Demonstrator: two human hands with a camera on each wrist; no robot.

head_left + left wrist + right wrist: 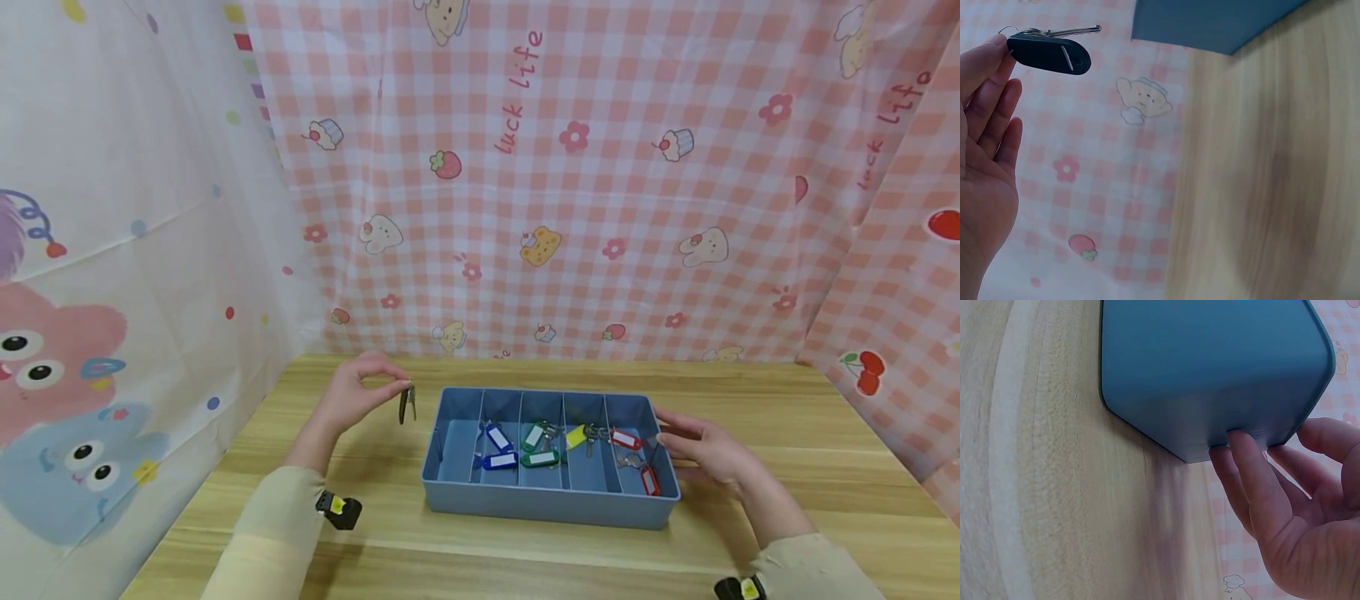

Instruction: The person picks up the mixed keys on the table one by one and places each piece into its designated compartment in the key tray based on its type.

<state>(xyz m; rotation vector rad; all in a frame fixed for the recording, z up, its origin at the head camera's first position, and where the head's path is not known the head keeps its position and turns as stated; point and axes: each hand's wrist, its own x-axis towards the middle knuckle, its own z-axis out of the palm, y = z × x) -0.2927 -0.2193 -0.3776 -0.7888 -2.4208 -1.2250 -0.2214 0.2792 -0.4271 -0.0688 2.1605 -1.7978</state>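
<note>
My left hand (357,397) pinches a key ring between thumb and fingertips, left of the box. From it hang a metal key (1079,30) and a black tag (1050,55). The blue divided box (551,502) sits on the table. My right hand (708,450) holds its right end, thumb over the rim and fingers against the outer wall. Among the compartments lie blue key tags (500,461), green key tags (540,458), a yellow key tag (576,437) with keys (592,432), and red key tags (649,480). The leftmost compartment shows its bare floor.
The wooden table (480,554) extends to a pink checked cloth (480,208) at the back. A white patterned cloth (180,250) hangs along the left side. Thin dividers (521,417) stand between the box's compartments.
</note>
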